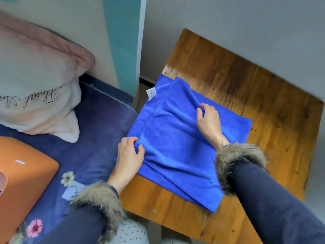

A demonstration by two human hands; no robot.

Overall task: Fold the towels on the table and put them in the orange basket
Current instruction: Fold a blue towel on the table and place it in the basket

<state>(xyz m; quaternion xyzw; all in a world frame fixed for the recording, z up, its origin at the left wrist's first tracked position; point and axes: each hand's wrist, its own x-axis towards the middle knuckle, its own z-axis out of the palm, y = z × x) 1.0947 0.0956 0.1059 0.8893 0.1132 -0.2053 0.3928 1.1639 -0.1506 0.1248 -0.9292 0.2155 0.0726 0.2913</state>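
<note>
A blue towel (177,143) lies spread on the wooden table (246,88), partly folded, with one layer doubled over another and several edges stacked along its near right side. Its left edge overhangs the table's left side, and a small white care label (151,93) sticks out at the far left corner. The left hand (129,158) pinches the towel's left edge between thumb and curled fingers, at the point where the upper layer's hem meets the table's edge. The right hand (208,121) rests on the middle of the towel, its fingertips and thumb nipping a raised crease of cloth. Both wrists emerge from dark ribbed sleeves (274,205) trimmed with fur cuffs (237,159). The orange basket (22,175) stands at the lower left, well apart from the towel, on a dark blue floral bed cover (84,138); only its near corner and side are visible. A pale pink pillow (37,81) with script lettering leans against the wall (228,23) beyond the basket.
</note>
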